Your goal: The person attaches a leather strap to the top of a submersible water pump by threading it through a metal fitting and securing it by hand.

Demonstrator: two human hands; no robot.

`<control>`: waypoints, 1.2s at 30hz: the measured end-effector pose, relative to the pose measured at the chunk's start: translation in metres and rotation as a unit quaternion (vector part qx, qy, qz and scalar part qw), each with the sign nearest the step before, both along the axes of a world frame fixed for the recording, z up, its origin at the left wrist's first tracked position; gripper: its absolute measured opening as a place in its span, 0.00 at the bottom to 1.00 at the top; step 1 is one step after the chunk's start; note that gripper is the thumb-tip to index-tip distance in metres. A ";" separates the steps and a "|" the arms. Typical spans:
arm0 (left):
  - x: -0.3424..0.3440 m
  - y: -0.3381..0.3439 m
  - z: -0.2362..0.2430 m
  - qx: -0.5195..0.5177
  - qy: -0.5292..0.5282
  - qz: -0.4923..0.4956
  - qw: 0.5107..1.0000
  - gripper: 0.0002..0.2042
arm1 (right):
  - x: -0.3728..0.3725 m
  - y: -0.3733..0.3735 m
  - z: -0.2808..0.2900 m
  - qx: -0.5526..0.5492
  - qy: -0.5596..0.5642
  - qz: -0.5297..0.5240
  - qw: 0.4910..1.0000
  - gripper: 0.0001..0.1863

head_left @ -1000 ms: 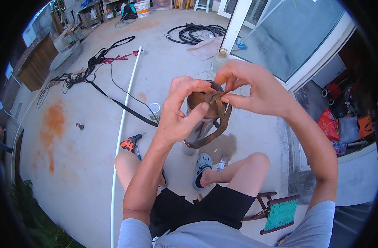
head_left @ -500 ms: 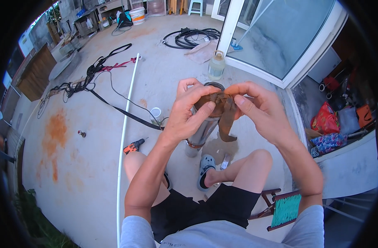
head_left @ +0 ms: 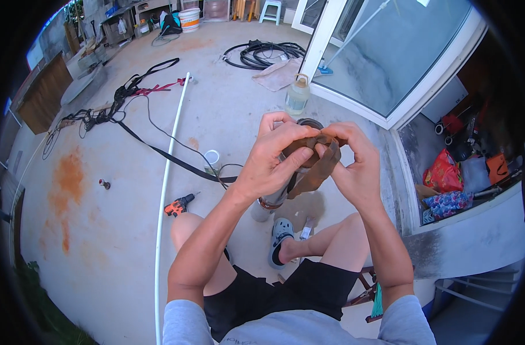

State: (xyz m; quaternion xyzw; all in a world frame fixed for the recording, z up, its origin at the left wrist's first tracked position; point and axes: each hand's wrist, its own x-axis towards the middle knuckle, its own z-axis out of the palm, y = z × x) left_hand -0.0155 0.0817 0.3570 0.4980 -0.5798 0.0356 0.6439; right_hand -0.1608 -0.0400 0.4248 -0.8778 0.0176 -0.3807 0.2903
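Note:
A metal cylinder (head_left: 274,200) stands upright between my legs, with a dark ring (head_left: 311,123) at its top. A brown, limp strip (head_left: 311,177), perhaps cloth or rubber, lies around its upper part, and a loose length hangs down. My left hand (head_left: 272,154) is closed on the strip at the cylinder's top, thumb pressed on the near side. Close beside it, my right hand (head_left: 357,164) pinches the strip. Both sets of fingertips nearly meet, and the hands hide much of the cylinder's upper part.
An orange and black drill (head_left: 179,205) lies by my knee, near a long white pipe (head_left: 169,167). A white cup (head_left: 212,159), black straps (head_left: 127,95) and a clear jug (head_left: 297,96) are on the floor. A glass door (head_left: 383,63) stands at the right.
My right hand has moved in toward the left, its fingers now nearer the left thumb. The strip's loose end has swung and folded up toward the fingers. The view has shifted slightly.

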 end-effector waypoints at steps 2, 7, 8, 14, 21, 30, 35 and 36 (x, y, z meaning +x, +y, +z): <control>-0.001 0.002 0.000 -0.006 0.003 0.006 1.000 0.15 | -0.002 -0.001 0.001 0.035 0.023 0.025 0.999 0.13; -0.009 -0.002 0.002 -0.034 0.059 -0.013 0.998 0.15 | 0.005 -0.006 -0.011 -0.031 -0.057 0.030 0.997 0.14; -0.008 -0.001 0.000 -0.037 0.066 -0.014 0.997 0.15 | 0.009 -0.009 -0.013 -0.062 -0.076 0.045 0.994 0.14; -0.011 -0.004 -0.001 -0.055 0.087 -0.008 0.995 0.17 | 0.014 -0.036 0.014 -0.224 -0.005 0.170 0.960 0.11; -0.003 -0.007 -0.002 -0.086 0.006 0.024 0.996 0.19 | 0.013 -0.035 0.019 -0.218 0.033 0.192 0.956 0.12; 0.001 -0.003 0.008 -0.062 -0.048 0.059 0.995 0.18 | 0.013 -0.028 0.001 -0.222 -0.066 0.084 0.969 0.19; -0.001 -0.005 0.006 -0.049 -0.047 0.066 0.995 0.17 | 0.016 -0.021 0.001 -0.315 -0.095 0.018 0.944 0.18; -0.003 -0.004 0.005 -0.047 -0.039 0.066 0.996 0.17 | 0.016 -0.018 0.001 -0.321 -0.090 0.019 0.943 0.18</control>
